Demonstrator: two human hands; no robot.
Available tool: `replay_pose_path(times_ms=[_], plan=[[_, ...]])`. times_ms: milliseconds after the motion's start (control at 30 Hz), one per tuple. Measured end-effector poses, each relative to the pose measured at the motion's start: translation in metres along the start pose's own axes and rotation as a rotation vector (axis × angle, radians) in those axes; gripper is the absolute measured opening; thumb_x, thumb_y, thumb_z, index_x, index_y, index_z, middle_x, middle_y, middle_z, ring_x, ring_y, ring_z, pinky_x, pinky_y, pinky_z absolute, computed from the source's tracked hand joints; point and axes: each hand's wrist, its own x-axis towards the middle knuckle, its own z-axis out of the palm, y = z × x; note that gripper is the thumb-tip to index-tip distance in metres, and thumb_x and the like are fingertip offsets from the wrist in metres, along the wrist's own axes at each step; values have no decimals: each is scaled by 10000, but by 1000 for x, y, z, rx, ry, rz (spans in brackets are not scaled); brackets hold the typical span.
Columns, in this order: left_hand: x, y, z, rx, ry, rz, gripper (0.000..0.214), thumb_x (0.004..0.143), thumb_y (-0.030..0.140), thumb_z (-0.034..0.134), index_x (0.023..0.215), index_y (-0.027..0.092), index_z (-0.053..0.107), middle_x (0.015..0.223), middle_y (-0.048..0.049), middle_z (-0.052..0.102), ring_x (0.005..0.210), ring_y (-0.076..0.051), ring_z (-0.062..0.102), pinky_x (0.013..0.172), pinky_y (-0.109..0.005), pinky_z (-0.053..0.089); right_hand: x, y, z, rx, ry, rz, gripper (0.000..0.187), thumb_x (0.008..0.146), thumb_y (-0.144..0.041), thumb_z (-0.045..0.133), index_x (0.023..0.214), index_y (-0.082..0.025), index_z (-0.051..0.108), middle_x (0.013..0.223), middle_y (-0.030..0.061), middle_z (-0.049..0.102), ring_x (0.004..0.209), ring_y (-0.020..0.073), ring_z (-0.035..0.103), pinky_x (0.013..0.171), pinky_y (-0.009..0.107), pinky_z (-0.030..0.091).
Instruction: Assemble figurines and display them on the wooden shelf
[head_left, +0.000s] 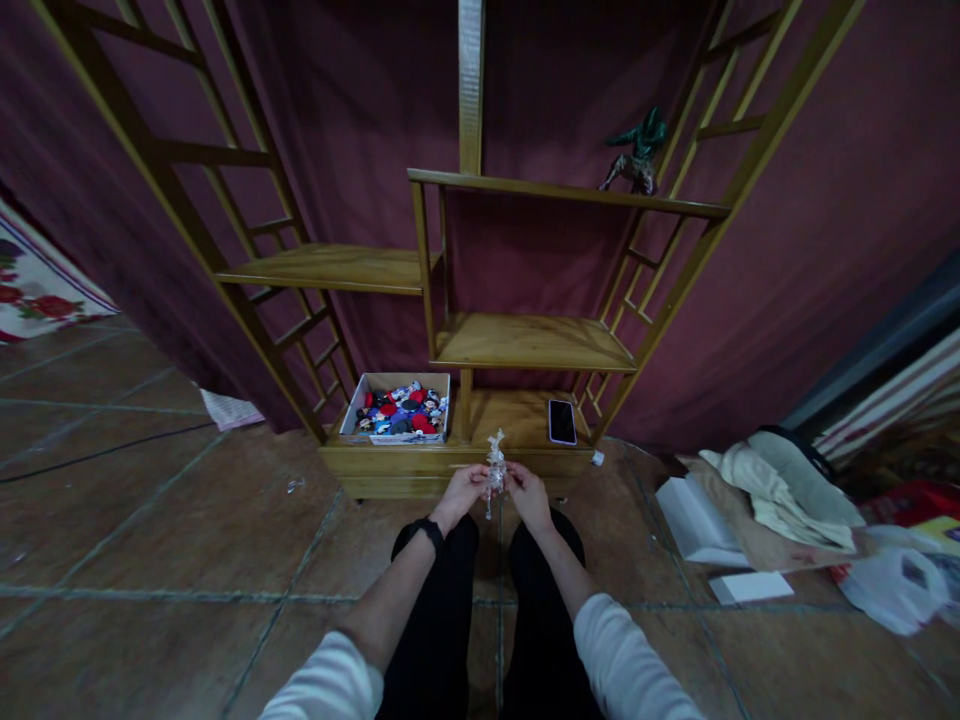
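Between my two hands, just in front of the shelf's base, is a small pale, shiny, partly see-through figurine (496,465). Its upper end points up and a thin part hangs below; finer detail is too small to make out. My left hand (466,488), with a dark band on the wrist, pinches it from the left. From the other side, the fingers of my right hand (527,492) close on it. Nearest to my left hand is an open box (347,424) on the bottom shelf, full of small red, blue, black and white pieces (409,408).
The wooden shelf unit (390,460) spans the view ahead. A phone (562,422) lies on its bottom board, and a dark green figure (639,150) stands on an upper board. At right on the tiled floor are white boxes (750,587), cloth (787,500) and a plastic bag (892,580).
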Motion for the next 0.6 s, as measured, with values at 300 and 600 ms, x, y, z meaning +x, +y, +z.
replay_pose_path(times_ms=[300,600], plan=[[3,-7,-6,11,143,69,313,552,369,732,651,149,532,567,-1,603,450,-88,512,458,-203,380,-4,-6,0,6,1,-49,265,815,-341,414,926,-247,635,779,0,676,708,171,627,669,273,479],[3,-9,-6,19,287,91,258,554,317,725,633,169,529,529,16,570,481,-111,519,487,-220,389,-11,-12,-1,50,8,-40,311,824,-405,407,942,-218,626,751,13,666,680,167,618,648,264,468]])
